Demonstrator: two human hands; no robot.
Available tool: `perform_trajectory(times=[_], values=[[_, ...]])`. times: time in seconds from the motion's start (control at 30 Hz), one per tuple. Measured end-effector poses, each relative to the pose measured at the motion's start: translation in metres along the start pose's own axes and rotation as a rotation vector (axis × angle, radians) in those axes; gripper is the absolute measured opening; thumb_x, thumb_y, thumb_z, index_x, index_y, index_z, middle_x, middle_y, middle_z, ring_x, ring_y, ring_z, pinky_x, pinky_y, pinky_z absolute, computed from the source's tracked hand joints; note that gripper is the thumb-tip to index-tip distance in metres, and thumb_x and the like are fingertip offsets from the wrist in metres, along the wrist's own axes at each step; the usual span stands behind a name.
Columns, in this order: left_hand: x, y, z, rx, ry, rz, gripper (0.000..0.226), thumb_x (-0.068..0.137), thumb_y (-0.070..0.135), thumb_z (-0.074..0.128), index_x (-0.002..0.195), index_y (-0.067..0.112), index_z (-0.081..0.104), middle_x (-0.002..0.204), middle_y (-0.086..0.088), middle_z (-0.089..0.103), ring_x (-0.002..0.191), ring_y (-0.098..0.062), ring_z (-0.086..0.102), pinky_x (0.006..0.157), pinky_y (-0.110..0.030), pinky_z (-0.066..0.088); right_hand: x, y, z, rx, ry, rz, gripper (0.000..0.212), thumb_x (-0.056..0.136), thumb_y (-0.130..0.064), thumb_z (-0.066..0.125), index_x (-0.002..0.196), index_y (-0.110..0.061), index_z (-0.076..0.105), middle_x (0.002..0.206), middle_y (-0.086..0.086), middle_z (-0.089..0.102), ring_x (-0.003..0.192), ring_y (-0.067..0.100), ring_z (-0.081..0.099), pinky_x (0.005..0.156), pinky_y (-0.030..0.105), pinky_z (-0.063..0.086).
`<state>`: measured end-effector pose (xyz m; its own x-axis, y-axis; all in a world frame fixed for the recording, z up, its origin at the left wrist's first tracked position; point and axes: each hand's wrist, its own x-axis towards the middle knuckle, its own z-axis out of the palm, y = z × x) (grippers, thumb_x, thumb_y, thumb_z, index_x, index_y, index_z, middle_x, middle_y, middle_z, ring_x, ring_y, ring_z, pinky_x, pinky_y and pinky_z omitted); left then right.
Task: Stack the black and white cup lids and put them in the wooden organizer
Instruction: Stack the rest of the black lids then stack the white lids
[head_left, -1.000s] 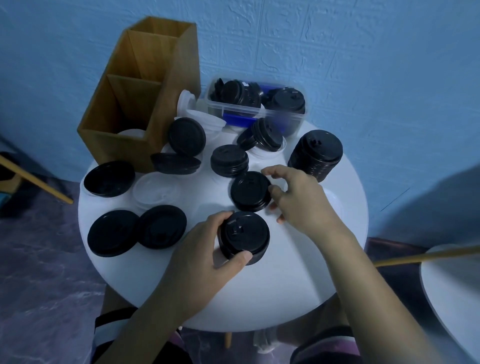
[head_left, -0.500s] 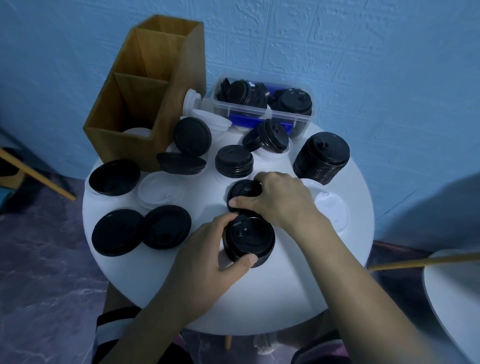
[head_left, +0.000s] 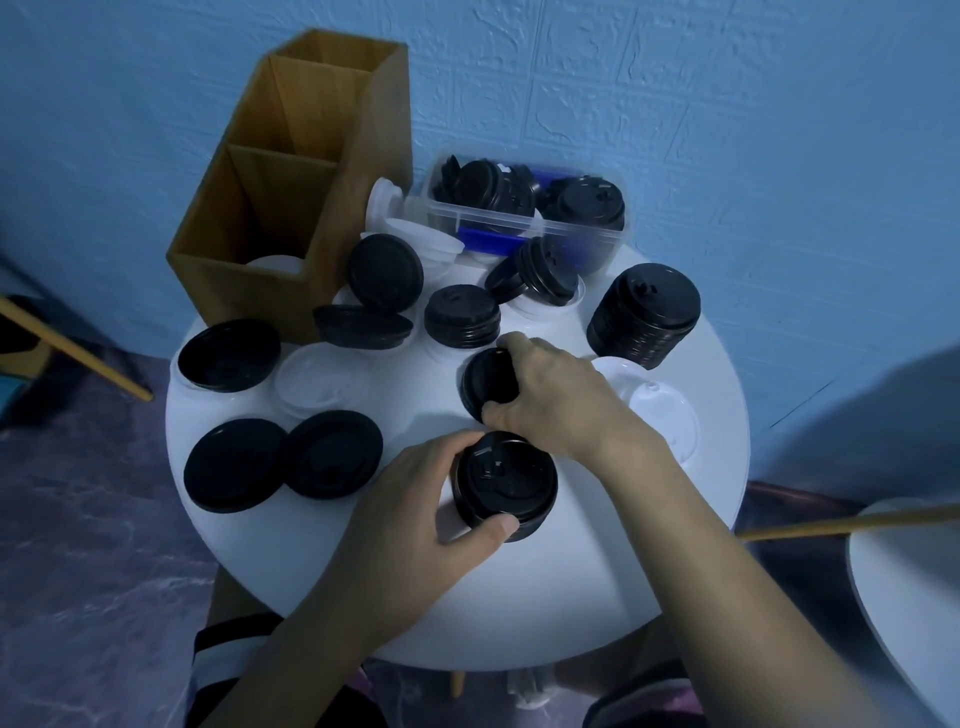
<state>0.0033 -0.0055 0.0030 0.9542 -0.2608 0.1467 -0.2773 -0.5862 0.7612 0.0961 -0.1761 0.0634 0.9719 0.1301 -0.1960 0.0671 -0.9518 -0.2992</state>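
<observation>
Right hand (head_left: 561, 400) moved left from beside the loose black lid (head_left: 485, 384) onto it. Thumb and fingers curled round its rim. Lid, flat before, sat slightly tilted beyond the stack (head_left: 506, 483).

You get a dim, blue-tinted view. The white table (head_left: 519, 597) is brightest, the floor at 7 o'clock darkest. Straight lines bow near the edges.

The round white table (head_left: 519, 597) carries the following items:
- 10 o'clock: compartmented wooden organizer (head_left: 228, 291).
- 12 o'clock: clear plastic container (head_left: 488, 221).
- 2 o'clock: tall stack of black plastic cup lids (head_left: 647, 314).
- 3 o'clock: flat white plastic lid (head_left: 660, 410).
- 8 o'clock: two flat black plastic lids (head_left: 234, 465), touching.
- 9 o'clock: upturned black plastic lid (head_left: 228, 356), with a translucent white plastic lid (head_left: 322, 382) just beside it.
</observation>
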Motion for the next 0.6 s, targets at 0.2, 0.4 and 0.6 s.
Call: perform_trajectory(times=[0.2,0.4,0.6], values=[[0.000,0.002,-0.001,-0.001,-0.002,0.003,0.058,0.078,0.042,0.081,0.127,0.046,0.050,0.122,0.040,0.048,0.117,0.012,0.046,0.089,0.000,0.031,0.001,0.004,-0.001,0.099,0.004,-0.023,0.090,0.085,-0.048,0.074,0.157,-0.022,0.027,0.149,0.004,0.042,0.132,0.030,0.048,0.104,0.036,0.042],[-0.001,0.000,0.000,-0.009,-0.008,-0.005,0.059,0.078,0.044,0.080,0.128,0.047,0.049,0.120,0.040,0.048,0.117,0.009,0.047,0.089,0.000,0.031,-0.004,0.006,-0.006,0.332,0.030,-0.003,0.081,0.080,-0.037,0.082,0.147,-0.016,0.042,0.138,0.002,0.053,0.127,0.023,0.052,0.105,0.034,0.042],[0.002,0.002,-0.001,-0.030,0.007,0.038,0.060,0.077,0.047,0.075,0.131,0.045,0.048,0.129,0.036,0.050,0.124,0.010,0.047,0.095,-0.001,0.031,-0.014,0.020,-0.007,0.675,0.028,-0.063,0.046,0.079,-0.028,0.086,0.116,-0.025,0.058,0.106,-0.004,0.069,0.100,0.017,0.067,0.097,0.042,0.054]])
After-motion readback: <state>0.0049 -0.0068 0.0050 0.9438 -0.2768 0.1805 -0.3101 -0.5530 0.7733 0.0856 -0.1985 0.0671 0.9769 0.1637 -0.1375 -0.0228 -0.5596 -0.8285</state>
